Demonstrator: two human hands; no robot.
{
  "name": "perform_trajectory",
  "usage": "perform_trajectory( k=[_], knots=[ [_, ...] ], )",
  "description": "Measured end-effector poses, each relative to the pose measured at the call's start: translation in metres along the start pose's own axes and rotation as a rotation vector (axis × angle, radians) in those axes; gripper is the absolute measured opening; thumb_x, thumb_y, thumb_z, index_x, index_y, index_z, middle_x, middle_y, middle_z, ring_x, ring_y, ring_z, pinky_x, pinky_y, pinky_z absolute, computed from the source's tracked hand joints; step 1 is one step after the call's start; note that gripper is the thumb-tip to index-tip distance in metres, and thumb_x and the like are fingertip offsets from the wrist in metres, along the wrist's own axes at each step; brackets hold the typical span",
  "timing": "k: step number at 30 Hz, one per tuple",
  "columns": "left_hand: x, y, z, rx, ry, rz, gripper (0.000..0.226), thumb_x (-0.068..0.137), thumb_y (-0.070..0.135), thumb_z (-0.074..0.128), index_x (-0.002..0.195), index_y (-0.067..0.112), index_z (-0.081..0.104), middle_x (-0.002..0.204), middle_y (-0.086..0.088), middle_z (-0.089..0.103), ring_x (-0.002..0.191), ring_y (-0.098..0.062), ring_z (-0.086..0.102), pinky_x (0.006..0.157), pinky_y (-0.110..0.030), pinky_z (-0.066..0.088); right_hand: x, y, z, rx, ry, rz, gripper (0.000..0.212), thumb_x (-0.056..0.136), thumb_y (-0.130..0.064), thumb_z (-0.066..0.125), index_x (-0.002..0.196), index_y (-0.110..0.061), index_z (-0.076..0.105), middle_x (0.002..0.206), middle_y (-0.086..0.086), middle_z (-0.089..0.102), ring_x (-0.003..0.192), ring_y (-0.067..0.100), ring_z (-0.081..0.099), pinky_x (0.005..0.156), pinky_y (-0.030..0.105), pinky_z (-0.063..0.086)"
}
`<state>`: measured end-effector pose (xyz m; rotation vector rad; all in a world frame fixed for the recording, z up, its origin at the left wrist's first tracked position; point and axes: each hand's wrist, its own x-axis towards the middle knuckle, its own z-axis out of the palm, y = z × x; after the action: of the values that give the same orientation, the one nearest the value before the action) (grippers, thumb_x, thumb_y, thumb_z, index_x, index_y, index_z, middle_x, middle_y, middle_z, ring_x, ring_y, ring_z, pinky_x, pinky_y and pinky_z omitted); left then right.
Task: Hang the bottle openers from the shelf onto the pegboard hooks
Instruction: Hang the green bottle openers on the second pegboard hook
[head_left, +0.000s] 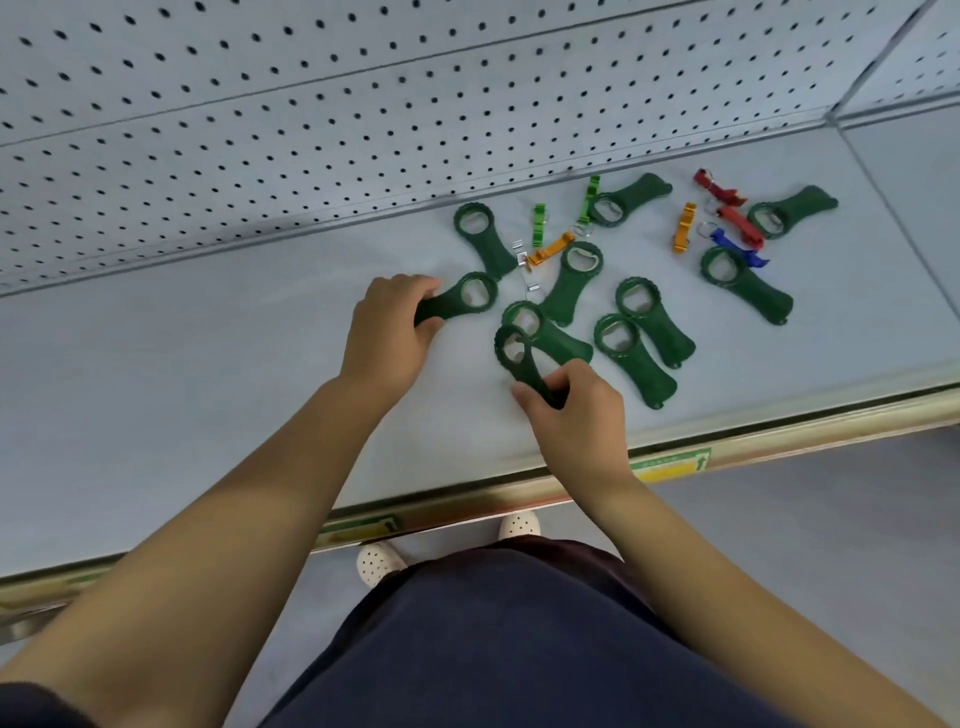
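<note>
From the head view, the left hand (389, 322) curls its fingers round the handle of a green bottle opener (467, 299), low on the shelf (208, 389). I cannot tell if it is lifted off yet. The right hand (571, 410) pinches the handle of another green opener (519, 358), and its ring end tips up over one that lies flat.

To the right, more green openers (639, 353) lie spread on the shelf. Some small coloured openers (685, 228) sit further back, near the pegboard (260, 130), the white wall full of holes behind the shelf. No hooks show here.

This looks like the picking-up step: each hand has one opener, but nothing hangs yet. Next, I think the hands must lift, find a hook higher up, and slip each opener's round hole over it. The hole has to meet the hook tip, or the opener may drop.
</note>
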<state>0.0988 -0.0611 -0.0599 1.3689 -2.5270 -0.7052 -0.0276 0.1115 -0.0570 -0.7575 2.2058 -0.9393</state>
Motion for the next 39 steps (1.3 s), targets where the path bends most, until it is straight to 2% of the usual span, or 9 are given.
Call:
perform_trajectory(
  k=[3, 8, 11, 16, 22, 27, 31, 36, 39],
  knots=[
    [-0.006, 0.002, -0.003, -0.069, -0.059, -0.073, 0.039, 0.091, 0.015, 0.072, 0.128, 0.015, 0.062, 0.113, -0.007, 0.063, 0.105, -0.024, 0.055, 0.09, -0.033, 0.046, 0.0, -0.009, -0.005, 0.132, -0.011, 0.013, 0.03, 0.089, -0.033, 0.073, 0.079, -0.012, 0.054, 0.072, 0.002, 0.063, 0.063, 0.011, 0.052, 0.056, 0.018, 0.04],
    [-0.044, 0.005, -0.025, -0.219, -0.069, -0.241, 0.01, 0.094, 0.02, 0.067, 0.104, 0.019, 0.07, 0.096, 0.002, 0.064, 0.088, -0.018, 0.06, 0.069, -0.014, 0.04, -0.01, -0.035, -0.003, 0.32, -0.026, -0.026, 0.026, 0.089, -0.034, 0.073, 0.086, -0.012, 0.061, 0.068, -0.002, 0.069, 0.063, 0.007, 0.06, 0.066, 0.025, 0.051],
    [-0.076, 0.004, -0.048, -0.567, 0.033, -0.44, 0.008, 0.095, 0.026, 0.067, 0.102, 0.022, 0.068, 0.095, 0.004, 0.07, 0.088, -0.011, 0.064, 0.072, -0.02, 0.046, -0.016, -0.057, 0.004, 0.372, -0.062, -0.067, 0.022, 0.089, -0.033, 0.073, 0.083, -0.018, 0.059, 0.066, -0.004, 0.069, 0.064, 0.013, 0.062, 0.07, 0.034, 0.053],
    [-0.13, -0.027, -0.104, -0.894, 0.236, -0.511, 0.007, 0.093, 0.023, 0.07, 0.098, 0.019, 0.071, 0.081, 0.006, 0.075, 0.083, -0.015, 0.071, 0.093, -0.038, 0.057, -0.036, -0.101, 0.036, 0.387, -0.171, -0.139, 0.017, 0.09, -0.03, 0.072, 0.087, -0.019, 0.059, 0.068, -0.006, 0.069, 0.064, 0.007, 0.063, 0.066, 0.027, 0.052],
    [-0.182, -0.085, -0.178, -0.816, 0.425, -0.494, 0.006, 0.091, 0.021, 0.072, 0.095, 0.017, 0.069, 0.081, 0.001, 0.077, 0.087, -0.023, 0.073, 0.098, -0.048, 0.054, -0.09, -0.159, 0.096, 0.436, -0.265, -0.261, 0.017, 0.091, -0.026, 0.071, 0.089, -0.014, 0.058, 0.066, -0.004, 0.067, 0.064, 0.014, 0.061, 0.069, 0.034, 0.051],
    [-0.212, -0.127, -0.248, -0.834, 0.462, -0.389, 0.01, 0.096, 0.012, 0.064, 0.104, 0.018, 0.063, 0.09, 0.004, 0.079, 0.087, -0.012, 0.073, 0.096, -0.039, 0.055, -0.138, -0.209, 0.145, 0.473, -0.268, -0.309, 0.015, 0.092, -0.025, 0.07, 0.087, -0.018, 0.058, 0.066, -0.004, 0.065, 0.064, 0.014, 0.059, 0.068, 0.035, 0.048],
    [-0.221, -0.171, -0.295, -0.817, 0.479, -0.28, 0.012, 0.099, 0.013, 0.06, 0.104, 0.024, 0.062, 0.087, 0.007, 0.077, 0.087, -0.011, 0.071, 0.097, -0.042, 0.053, -0.174, -0.245, 0.183, 0.492, -0.231, -0.374, 0.014, 0.092, -0.026, 0.069, 0.089, -0.018, 0.058, 0.071, -0.003, 0.066, 0.064, 0.008, 0.059, 0.067, 0.027, 0.047],
    [-0.233, -0.198, -0.319, -0.887, 0.471, -0.142, 0.016, 0.104, 0.019, 0.05, 0.095, 0.016, 0.063, 0.074, 0.006, 0.072, 0.076, -0.012, 0.066, 0.082, -0.03, 0.055, -0.216, -0.278, 0.214, 0.581, -0.139, -0.464, 0.009, 0.095, -0.028, 0.065, 0.092, -0.021, 0.061, 0.078, 0.0, 0.072, 0.068, 0.011, 0.063, 0.07, 0.028, 0.053],
    [-0.236, -0.202, -0.33, -0.938, 0.466, -0.102, 0.019, 0.104, 0.022, 0.05, 0.094, 0.016, 0.065, 0.08, 0.004, 0.074, 0.08, -0.013, 0.067, 0.086, -0.034, 0.057, -0.235, -0.291, 0.216, 0.647, -0.103, -0.508, 0.01, 0.094, -0.032, 0.062, 0.094, -0.022, 0.063, 0.076, 0.0, 0.073, 0.065, 0.011, 0.063, 0.066, 0.019, 0.052]
  ],
)
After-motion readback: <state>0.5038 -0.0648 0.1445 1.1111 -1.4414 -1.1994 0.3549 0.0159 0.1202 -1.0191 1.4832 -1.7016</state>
